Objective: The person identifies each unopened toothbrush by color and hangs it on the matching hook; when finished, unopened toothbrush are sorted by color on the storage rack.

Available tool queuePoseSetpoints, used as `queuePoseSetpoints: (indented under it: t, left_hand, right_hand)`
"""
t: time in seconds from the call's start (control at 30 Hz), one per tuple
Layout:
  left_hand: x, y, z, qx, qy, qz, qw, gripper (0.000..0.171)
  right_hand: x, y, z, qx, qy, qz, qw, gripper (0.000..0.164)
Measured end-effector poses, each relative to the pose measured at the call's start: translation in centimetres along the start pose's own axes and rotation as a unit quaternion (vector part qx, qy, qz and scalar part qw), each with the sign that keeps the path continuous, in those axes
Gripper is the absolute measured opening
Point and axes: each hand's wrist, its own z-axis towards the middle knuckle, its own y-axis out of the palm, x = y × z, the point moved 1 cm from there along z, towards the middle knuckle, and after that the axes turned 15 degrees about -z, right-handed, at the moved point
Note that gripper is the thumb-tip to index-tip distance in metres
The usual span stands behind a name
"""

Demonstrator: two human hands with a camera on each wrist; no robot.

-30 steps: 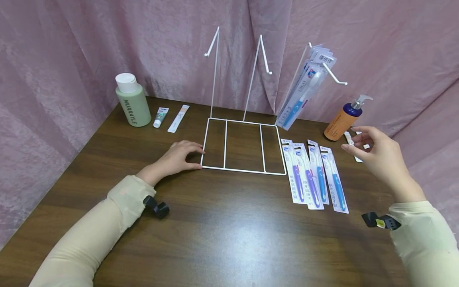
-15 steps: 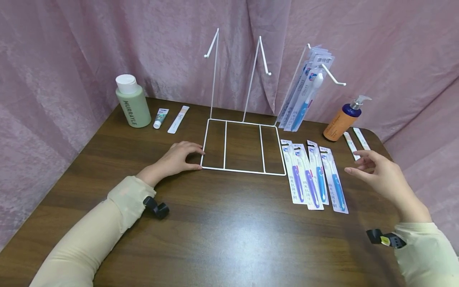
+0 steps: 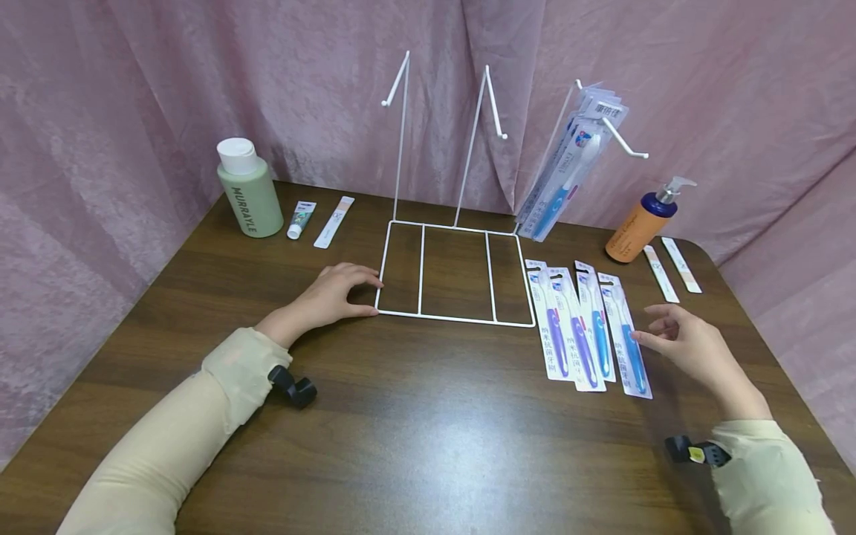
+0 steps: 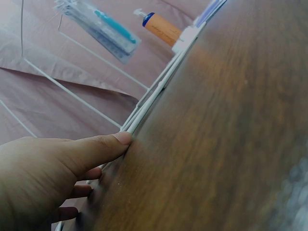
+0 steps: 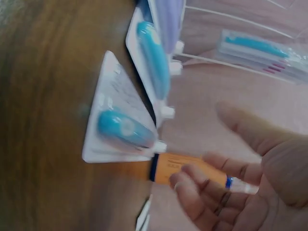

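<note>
My left hand [image 3: 334, 291] touches the left side of a white wire display rack [image 3: 457, 319], thumb at its front corner, fingertips a little farther back along the bar. The left wrist view has that thumb [image 4: 108, 147] lying along the wire. Over the table's right side, my right hand [image 3: 692, 345] holds nothing, thumb and fingers apart. Its thumb tip overlaps the edge of the rightmost packaged toothbrush [image 3: 625, 334], a blue one. Beside that lie another blue packaged toothbrush [image 3: 594, 319] and two purple packaged toothbrushes [image 3: 574, 331]. Several more packaged toothbrushes [image 3: 568, 167] hang on the rack's right hook.
An orange pump bottle [image 3: 635, 230] stands at the back right, with two slim white packets [image 3: 681, 264] near it. At the back left are a green bottle [image 3: 250, 195], a small tube [image 3: 301, 220] and another slim packet [image 3: 334, 222]. Two hooks [image 3: 495, 104] hold nothing. A pink curtain [image 3: 321, 96] hangs behind.
My right hand has come back from beside the pump bottle toward the rightmost toothbrush, uncovering the two slim packets. The hanging toothbrushes have swung slightly. My left hand has stayed at the rack.
</note>
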Motion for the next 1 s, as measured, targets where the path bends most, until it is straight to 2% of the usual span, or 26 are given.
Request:
queuePoseSetpoints:
  t: [0.17, 0.33, 0.73, 1.0]
  left_hand:
    - [0.1, 0.0, 0.0, 0.001, 0.001, -0.002, 1.0000, 0.047]
    - [0.2, 0.0, 0.0, -0.001, -0.001, -0.005, 1.0000, 0.047]
    - [0.1, -0.1, 0.0, 0.001, 0.000, 0.000, 1.0000, 0.047]
    - [0.1, -0.1, 0.0, 0.000, -0.002, -0.003, 1.0000, 0.047]
  right_hand:
    - [0.3, 0.8, 0.7, -0.064, 0.022, -0.003, 0.998, 0.070]
    - [0.4, 1.4, 1.1, -0.097, 0.031, -0.001, 0.995, 0.074]
    - [0.1, 2.0, 2.0, -0.111, 0.037, -0.044, 0.992, 0.081]
    - [0.0, 1.8, 1.9, -0.151, 0.055, -0.039, 0.986, 0.082]
